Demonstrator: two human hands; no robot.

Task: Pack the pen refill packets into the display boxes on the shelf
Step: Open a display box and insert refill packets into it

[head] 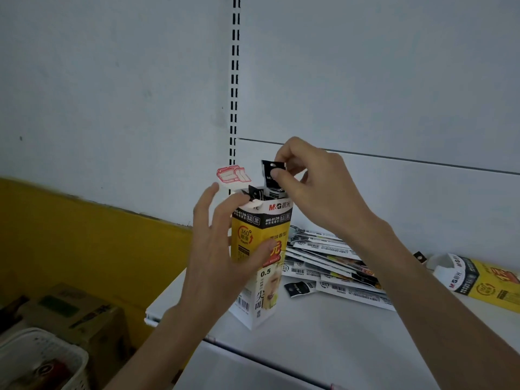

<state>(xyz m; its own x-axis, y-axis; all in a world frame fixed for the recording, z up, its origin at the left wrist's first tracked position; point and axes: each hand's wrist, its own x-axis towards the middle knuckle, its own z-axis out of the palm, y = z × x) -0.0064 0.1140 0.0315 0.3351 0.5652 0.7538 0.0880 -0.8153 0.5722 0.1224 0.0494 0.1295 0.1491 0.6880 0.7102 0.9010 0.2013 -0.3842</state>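
At frame centre the right hand (pixel 318 190) pinches the black top tab of a pen refill packet (pixel 269 166) half inside the upright display box (pixel 267 280), which the left hand (pixel 222 254) clasps between thumb and fingers; the packet looks light, thin and bendy, best held by that tab.

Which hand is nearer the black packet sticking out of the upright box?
Right. The right hand pinches the packet at its top edge; the left hand holds the upright box by its side, below and left of the packet.
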